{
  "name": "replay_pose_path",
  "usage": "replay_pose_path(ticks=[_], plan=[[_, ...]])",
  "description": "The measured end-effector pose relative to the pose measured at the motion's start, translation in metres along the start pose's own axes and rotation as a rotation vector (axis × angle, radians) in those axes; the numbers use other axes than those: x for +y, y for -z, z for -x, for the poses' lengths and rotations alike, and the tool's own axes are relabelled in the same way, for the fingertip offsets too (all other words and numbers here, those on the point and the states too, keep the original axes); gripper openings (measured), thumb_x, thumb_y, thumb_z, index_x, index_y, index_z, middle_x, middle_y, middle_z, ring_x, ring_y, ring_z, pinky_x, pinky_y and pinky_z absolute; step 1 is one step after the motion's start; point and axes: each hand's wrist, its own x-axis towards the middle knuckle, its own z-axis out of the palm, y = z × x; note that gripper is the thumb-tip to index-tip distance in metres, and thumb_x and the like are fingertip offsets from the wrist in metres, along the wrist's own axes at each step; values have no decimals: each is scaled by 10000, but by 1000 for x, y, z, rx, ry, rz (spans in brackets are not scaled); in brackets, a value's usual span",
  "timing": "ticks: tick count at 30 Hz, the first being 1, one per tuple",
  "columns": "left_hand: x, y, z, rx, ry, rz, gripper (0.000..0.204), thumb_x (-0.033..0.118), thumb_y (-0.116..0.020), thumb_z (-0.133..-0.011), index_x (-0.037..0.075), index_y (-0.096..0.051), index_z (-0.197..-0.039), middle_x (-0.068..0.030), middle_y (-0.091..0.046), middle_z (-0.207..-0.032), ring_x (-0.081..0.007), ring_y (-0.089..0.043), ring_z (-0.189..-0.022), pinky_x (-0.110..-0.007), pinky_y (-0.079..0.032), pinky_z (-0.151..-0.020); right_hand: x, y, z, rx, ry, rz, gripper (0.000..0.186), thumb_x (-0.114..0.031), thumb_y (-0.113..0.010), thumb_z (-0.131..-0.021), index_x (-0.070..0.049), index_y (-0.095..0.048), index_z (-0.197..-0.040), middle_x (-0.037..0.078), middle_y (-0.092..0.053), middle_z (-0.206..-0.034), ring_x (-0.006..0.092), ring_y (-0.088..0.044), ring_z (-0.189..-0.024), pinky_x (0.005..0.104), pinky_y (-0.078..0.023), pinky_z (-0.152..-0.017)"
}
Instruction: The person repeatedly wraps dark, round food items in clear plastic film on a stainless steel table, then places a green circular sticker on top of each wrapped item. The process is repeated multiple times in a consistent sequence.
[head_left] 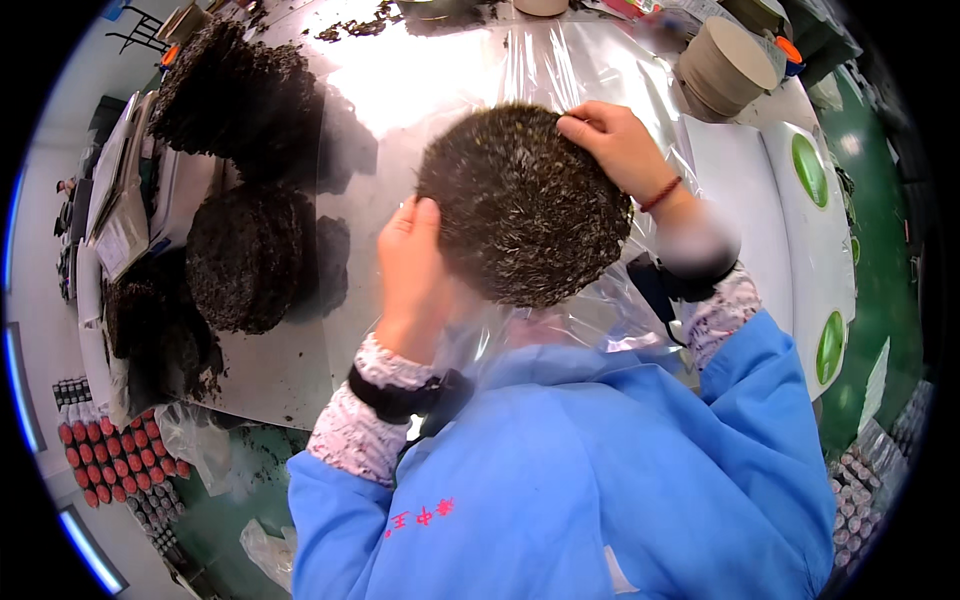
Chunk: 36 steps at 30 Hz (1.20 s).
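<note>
A round, dark green-brown disc of dried, seaweed-like material [522, 210] is held over a sheet of clear plastic [553, 55]. My left hand [415, 270] is closed on the disc's left edge, thumb upward, its fingers partly hidden and a little blurred. My right hand [625, 155] grips the upper right edge between thumb and bent fingers. To the left, thick stacks of similar dark discs [243, 255] lie on the pale work table [270, 370], with loose dark crumbs around them.
A stack of round tan discs [722, 65] sits at the back right, beside white sheeting with green oval labels [765, 230]. Papers [125, 185] lie along the left edge. On the green floor [225, 530] are plastic bags and rows of red-topped containers [110, 455].
</note>
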Motion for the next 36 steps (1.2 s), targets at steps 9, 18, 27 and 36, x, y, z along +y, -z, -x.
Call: replay_pose_path(ticks=[9, 18, 27, 36], plan=[[-67, -46, -17, -412, -844, -1487, 309, 309, -733, -827, 67, -677, -1011, -175, -518, -1266, -346, -430, -1285, -601, -251, -1122, 28, -33, 8, 199, 130, 590, 203, -267, -646, -904, -87, -637, -997, 165, -686, -791, 384, -664, -744, 472, -518, -666], [-84, -45, -18, -487, -711, -1609, 713, 654, -461, -910, 196, -486, -1455, -216, -325, -1552, -375, -145, -1493, -700, 43, -1120, 40, -37, 16, 215, 589, 962, 165, -197, -645, -794, -139, -604, -943, 49, -606, -844, 262, -660, -752, 375, -527, -555], [-94, -48, -29, -683, -451, -1640, 803, 731, -440, -878, 311, -295, -1547, -238, -87, -1624, -447, 75, -1498, -770, 93, -1053, 32, -51, 12, 194, 272, 1112, 338, -349, -642, -900, -129, -524, -1129, 73, -592, -962, 270, -656, -820, 380, -543, -609], [-95, -50, -31, -711, -461, -1670, 759, 729, -447, -879, 346, -334, -1524, -221, -42, -1637, -419, 71, -1507, -767, 53, -1066, 46, -49, -6, 61, 198, 1063, 326, -440, -526, -973, -115, -557, -969, 90, -681, -676, 320, -692, -671, 430, -529, -571]])
